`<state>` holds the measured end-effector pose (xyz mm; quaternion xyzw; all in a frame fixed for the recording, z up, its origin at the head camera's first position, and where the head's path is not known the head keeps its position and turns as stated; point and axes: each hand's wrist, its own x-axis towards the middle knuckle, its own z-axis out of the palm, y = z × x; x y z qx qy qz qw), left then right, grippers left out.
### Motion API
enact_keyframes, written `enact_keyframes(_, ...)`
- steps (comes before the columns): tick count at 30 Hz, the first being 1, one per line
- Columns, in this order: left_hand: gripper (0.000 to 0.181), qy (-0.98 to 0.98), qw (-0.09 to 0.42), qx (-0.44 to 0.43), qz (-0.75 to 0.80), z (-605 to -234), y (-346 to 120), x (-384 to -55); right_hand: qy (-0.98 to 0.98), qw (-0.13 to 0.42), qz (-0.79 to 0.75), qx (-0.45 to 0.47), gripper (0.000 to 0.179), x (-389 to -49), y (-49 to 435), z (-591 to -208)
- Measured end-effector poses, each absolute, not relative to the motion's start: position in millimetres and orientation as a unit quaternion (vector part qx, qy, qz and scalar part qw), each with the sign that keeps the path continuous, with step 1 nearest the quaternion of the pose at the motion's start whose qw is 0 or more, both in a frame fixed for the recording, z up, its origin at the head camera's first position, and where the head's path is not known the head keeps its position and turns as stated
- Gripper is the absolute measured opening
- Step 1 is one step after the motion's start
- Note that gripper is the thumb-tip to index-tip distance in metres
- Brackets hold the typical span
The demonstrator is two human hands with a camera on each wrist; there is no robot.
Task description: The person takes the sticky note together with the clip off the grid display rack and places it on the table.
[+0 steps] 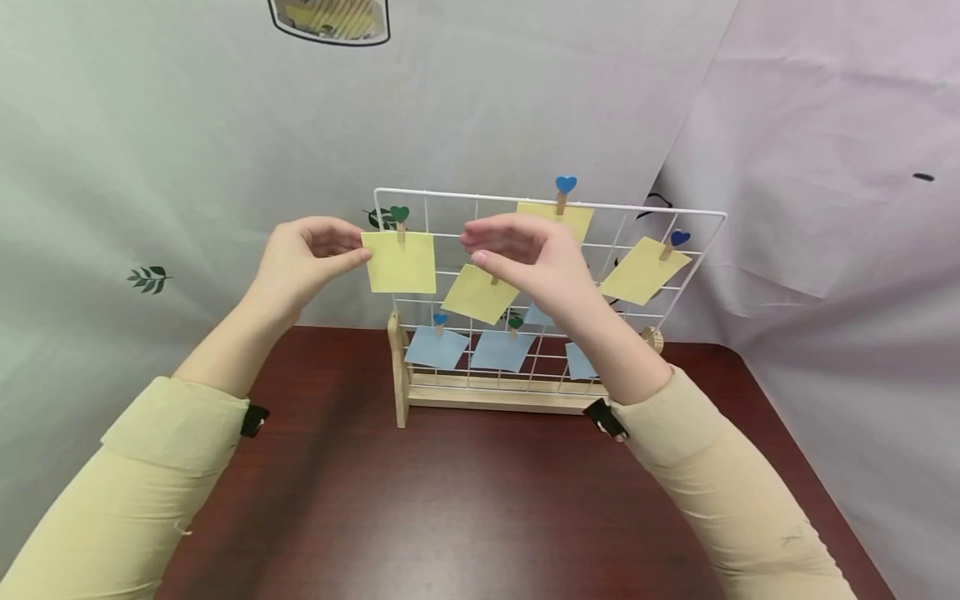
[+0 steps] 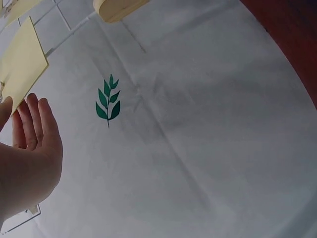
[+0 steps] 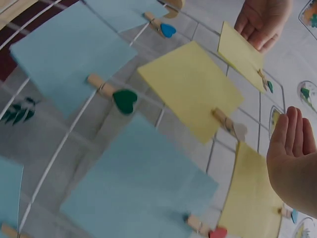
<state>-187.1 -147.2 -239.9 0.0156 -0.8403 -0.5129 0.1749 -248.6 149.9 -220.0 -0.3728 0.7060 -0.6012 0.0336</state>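
My left hand (image 1: pixel 300 258) pinches the left edge of a square yellow paper note (image 1: pixel 402 271), thumb in front and fingers behind. A wooden clothespin with a green heart (image 1: pixel 400 215) clips that note at its top, near the upper left corner of a white wire grid rack (image 1: pixel 495 197). My right hand (image 1: pixel 540 254) hovers before the middle of the grid, fingers relaxed, holding nothing. Near its fingertips hangs a tilted yellow note (image 1: pixel 478 296), whose clothespin with a pale heart (image 3: pixel 239 131) shows in the right wrist view.
More yellow notes (image 1: pixel 645 271) hang at the top and right. Blue notes (image 1: pixel 502 350) hang on the lower rows, some partly hidden by my right arm. The rack's wooden base (image 1: pixel 495 400) stands on a dark red table (image 1: pixel 465 500), with a pale curtain (image 1: pixel 187 108) behind.
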Motion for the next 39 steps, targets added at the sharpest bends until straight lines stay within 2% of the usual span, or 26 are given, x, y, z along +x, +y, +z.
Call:
enact_keyframes(7,0.016,-0.843,0.174,0.016,-0.51,-245,-146,-188,0.689,0.056,-0.622,-0.368,0.035,-252,123,-223)
enact_keyframes(19,0.024,-0.854,0.22,0.005,-0.471,-249,-145,-193,0.676,0.058,-0.638,-0.365,0.039,-246,96,-223)
enact_keyframes(27,0.02,-0.849,0.257,-0.012,-0.461,-253,-142,-194,0.681,0.04,-0.63,-0.372,0.047,-240,88,-218)
enact_keyframes(39,0.017,-0.855,0.282,-0.026,-0.435,-257,-137,-195,0.724,-0.003,-0.595,-0.35,0.058,-226,78,-217)
